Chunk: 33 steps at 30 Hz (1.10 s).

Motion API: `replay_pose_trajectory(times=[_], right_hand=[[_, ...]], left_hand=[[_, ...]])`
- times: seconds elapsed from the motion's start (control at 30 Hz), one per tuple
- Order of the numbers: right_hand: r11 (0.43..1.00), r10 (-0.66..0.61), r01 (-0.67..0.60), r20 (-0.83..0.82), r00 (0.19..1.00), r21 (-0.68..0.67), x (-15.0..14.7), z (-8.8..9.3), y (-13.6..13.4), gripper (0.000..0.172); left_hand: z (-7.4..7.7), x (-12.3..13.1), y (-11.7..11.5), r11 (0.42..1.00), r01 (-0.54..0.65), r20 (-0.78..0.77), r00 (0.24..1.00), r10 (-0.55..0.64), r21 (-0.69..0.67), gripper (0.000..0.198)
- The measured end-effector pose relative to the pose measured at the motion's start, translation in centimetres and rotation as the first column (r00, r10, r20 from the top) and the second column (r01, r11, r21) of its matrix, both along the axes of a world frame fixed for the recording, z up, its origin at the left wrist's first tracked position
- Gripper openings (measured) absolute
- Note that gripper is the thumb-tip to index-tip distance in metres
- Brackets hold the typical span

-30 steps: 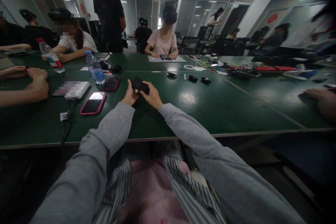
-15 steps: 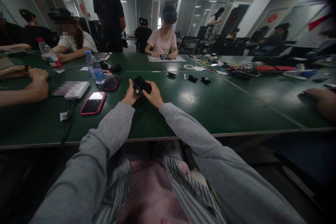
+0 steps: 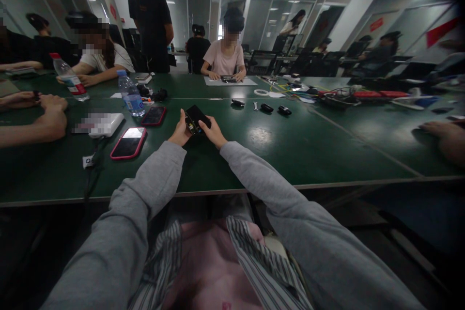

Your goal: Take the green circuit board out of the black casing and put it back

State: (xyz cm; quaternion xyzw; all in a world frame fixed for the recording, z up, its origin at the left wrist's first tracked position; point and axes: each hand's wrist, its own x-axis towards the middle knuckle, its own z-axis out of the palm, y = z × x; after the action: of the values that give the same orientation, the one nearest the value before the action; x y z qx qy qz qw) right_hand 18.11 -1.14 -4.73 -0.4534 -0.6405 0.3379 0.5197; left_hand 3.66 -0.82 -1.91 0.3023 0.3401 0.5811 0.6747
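We are holding a black, box-shaped, hard-cased device (image 3: 199, 115), and it is sitting toward ten o'clock from the middle of our view. Its flat, plain black face is tilting, slanting down from eleven o'clock toward four o'clock. Along its seven o'clock side we are seeing small yellowish and pale parts (image 3: 191, 127) showing, with a tiny blue spot (image 3: 199, 131) appearing near six o'clock. Our grip is partly hiding its edges, and finer details are blurring.

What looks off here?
The cables on the right lie in a tangled heap. The black device in both hands shows bright parts along one side, apparently uncovered. No spill visible.
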Motion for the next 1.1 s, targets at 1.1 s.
replay_pose_trajectory(times=[1.1], right_hand=[[0.865, 0.11, -0.301, -0.432, 0.895, -0.402, 1.7, 2.0, 0.5, 0.036]], left_hand=[[0.2, -0.7, 0.4, 0.999, 0.007, 0.104, 0.995, -0.003, -0.043, 0.07]])
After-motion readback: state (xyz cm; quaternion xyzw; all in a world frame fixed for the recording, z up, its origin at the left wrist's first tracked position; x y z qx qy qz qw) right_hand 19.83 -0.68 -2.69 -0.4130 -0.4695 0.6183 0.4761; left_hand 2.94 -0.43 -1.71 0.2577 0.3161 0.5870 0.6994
